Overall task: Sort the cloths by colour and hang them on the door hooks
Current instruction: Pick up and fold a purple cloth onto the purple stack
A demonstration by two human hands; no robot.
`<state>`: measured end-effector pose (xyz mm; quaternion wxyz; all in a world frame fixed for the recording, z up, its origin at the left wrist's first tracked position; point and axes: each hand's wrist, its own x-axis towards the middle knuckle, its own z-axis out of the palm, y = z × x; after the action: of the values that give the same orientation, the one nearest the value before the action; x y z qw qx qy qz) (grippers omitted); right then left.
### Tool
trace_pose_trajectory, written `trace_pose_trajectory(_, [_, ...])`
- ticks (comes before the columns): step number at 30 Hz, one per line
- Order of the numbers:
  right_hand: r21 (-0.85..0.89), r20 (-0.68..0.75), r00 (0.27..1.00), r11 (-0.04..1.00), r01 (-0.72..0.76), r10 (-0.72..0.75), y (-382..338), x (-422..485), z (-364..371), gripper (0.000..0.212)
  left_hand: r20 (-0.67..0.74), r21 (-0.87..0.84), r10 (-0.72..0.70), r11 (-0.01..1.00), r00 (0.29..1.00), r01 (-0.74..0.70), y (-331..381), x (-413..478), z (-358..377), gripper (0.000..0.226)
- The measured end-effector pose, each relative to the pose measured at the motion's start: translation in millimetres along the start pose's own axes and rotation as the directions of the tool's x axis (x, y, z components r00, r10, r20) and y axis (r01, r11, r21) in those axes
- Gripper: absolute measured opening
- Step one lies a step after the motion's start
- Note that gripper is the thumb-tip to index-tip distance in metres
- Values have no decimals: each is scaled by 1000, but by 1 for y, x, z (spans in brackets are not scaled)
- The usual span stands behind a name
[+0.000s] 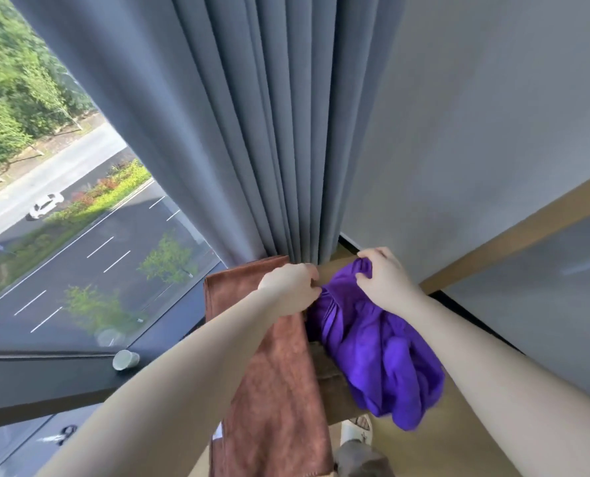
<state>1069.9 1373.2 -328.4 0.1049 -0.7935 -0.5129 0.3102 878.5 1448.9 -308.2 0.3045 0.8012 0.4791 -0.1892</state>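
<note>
Leftmost, I see a window (63,253) looking down on a road with a white car (44,205). A paper cup (125,359) lies tipped on the dark sill (45,380). A grey curtain (235,132) hangs in folds at the centre. Below it, a brown cloth (279,373) is draped over a wooden rail (510,235). The left hand (288,287) rests over the brown cloth, with its fingers curled onto the near edge of the purple cloth (372,346). That purple cloth sits bunched on the rail, touching the brown one's right side. The right hand (386,280) pinches its top fold between thumb and curled fingers. A grey wall (493,115) fills the right. A white shoe (355,430) shows on the floor below.
</note>
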Motion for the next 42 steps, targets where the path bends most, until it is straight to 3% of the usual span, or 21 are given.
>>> trace_pose_trajectory(4, [39, 136, 961, 967, -250, 243, 42, -8, -9, 58, 34, -135, -72, 988, 997, 76, 42, 0, 32, 51])
trace_pose_trajectory(7, [11, 257, 927, 958, -285, 273, 65, -16, -5, 79, -41, -161, -129, 979, 991, 121, 55, -2, 52, 46])
trace_pose_trajectory(10, [36, 282, 938, 975, -219, 200, 74, -21, 2, 54, -120, -170, -180, 973, 976, 159, 58, -6, 57, 38])
trace_pose_trajectory(12, [39, 208, 967, 986, -161, 149, 76, -21, 3, 25, -147, -76, -154, 987, 977, 144, 57, -10, 53, 35])
trace_pose_trajectory(14, [41, 189, 974, 990, -136, 125, 73, -22, 2, 12, -161, 34, -115, 992, 980, 122, 56, -14, 47, 34])
trace_pose_trajectory(21, [130, 268, 961, 985, -114, 76, 54, -26, -9, 14, -167, 301, -56, 948, 984, 105, 55, -31, 19, 40])
trace_pose_trajectory(25, [244, 277, 959, 961, -132, 61, 40, -32, -16, 14, -153, 329, -82, 935, 985, 129, 58, -47, 7, 43])
trace_pose_trajectory(29, [298, 306, 951, 946, -128, 32, 19, -41, -29, 13, -42, 218, -28, 975, 999, 36, 56, -59, -1, 43])
trace_pose_trajectory(32, [282, 324, 946, 952, -120, 23, 5, -50, -40, 25, 62, 14, 48, 999, 997, -49, 61, -69, -1, 31])
trace_pose_trajectory(34, [296, 326, 946, 949, -108, 6, -1, -55, -47, 23, 105, -191, 23, 982, 994, -3, 66, -75, -4, 19])
trace_pose_trajectory(37, [332, 339, 941, 934, -133, 14, -4, -61, -58, 16, 221, -508, -35, 849, 975, 145, 72, -88, -14, 37])
trace_pose_trajectory(40, [418, 398, 917, 883, -215, 35, -11, -70, -74, 16, 173, -539, 8, 837, 985, 88, 76, -100, -23, 56])
trace_pose_trajectory(42, [465, 419, 908, 852, -240, 27, -14, -73, -84, 21, 60, -468, 36, 884, 998, -4, 79, -103, -28, 34])
